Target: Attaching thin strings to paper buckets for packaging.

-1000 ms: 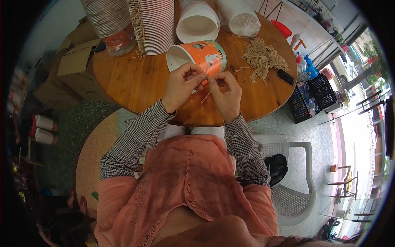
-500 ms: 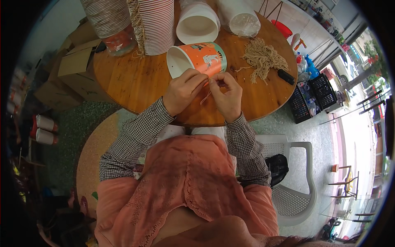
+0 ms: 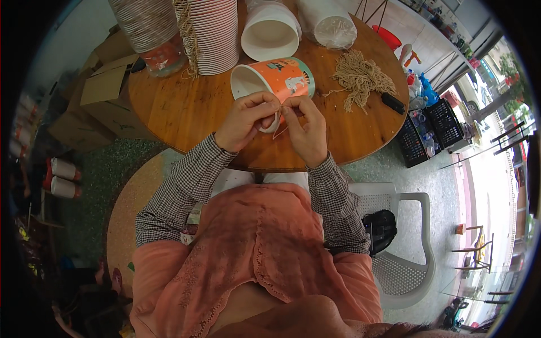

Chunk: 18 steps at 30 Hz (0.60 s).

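Note:
An orange paper bucket [image 3: 279,77] with printed pictures lies on its side on the round wooden table, its white mouth turned left. Just in front of it my left hand [image 3: 248,119] and my right hand [image 3: 305,128] meet, thumbs and fingertips pinched together. A thin string [image 3: 280,132] runs between my fingertips and hangs in a small loop beneath them. Part of the bucket's near side is covered by my hands, so I cannot tell whether the string passes through its wall. Farther right lies a heap of beige strings [image 3: 362,79].
Tall stacks of white buckets [image 3: 213,39] and wrapped buckets [image 3: 147,42] stand at the back left of the table [image 3: 180,127]. Two more white buckets [image 3: 270,40] lie behind. A black object [image 3: 393,103] sits by the right edge. Cardboard boxes [image 3: 104,96] and a white chair [image 3: 403,270] flank the table.
The bucket has shifted slightly right and rolled a little. My hands have shifted with small finger movements, my left palm has turned more open to view, and the string's loop shows more clearly.

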{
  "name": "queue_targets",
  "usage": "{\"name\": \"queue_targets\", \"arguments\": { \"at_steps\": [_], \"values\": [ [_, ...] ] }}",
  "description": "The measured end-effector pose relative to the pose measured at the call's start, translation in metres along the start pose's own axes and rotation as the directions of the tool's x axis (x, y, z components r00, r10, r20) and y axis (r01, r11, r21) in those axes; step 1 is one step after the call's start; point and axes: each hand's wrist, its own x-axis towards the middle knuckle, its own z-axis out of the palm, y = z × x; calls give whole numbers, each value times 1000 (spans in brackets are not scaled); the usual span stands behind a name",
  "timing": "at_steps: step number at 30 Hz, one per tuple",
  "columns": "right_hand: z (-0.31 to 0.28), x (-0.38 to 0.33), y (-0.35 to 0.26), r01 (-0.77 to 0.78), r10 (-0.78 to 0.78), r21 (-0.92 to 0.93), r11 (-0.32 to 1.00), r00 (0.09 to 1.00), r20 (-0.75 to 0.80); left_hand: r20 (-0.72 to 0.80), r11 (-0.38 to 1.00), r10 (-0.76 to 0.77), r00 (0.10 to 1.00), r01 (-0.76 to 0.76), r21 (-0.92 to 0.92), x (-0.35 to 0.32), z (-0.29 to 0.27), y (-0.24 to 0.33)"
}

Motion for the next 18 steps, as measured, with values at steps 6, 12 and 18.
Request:
{"name": "queue_targets", "arguments": {
  "at_steps": [6,12,18],
  "values": [
    [2,2,7,-138,130,208,968,990,49,94,966,-95,991,115,-230,1,1,-2],
    [-1,5,11,-197,179,356,913,980,82,6,995,-9,1000,9,-96,1,6,2],
    [-6,2,5,-255,214,475,843,967,139,20,990,-30,999,33,-135,-1,7,2]
  ]
}}
